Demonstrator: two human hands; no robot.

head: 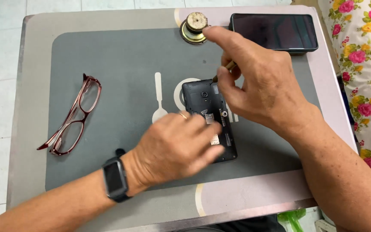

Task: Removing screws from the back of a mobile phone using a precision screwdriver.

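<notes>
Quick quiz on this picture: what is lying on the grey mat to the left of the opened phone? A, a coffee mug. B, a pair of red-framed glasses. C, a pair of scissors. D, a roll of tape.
B: a pair of red-framed glasses lies folded open on the grey mat, well left of the opened phone that the left hand steadies.

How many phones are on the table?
2. An opened phone with its back off lies mid-table under the left hand; a second dark phone lies screen-up at the far right corner.
</notes>
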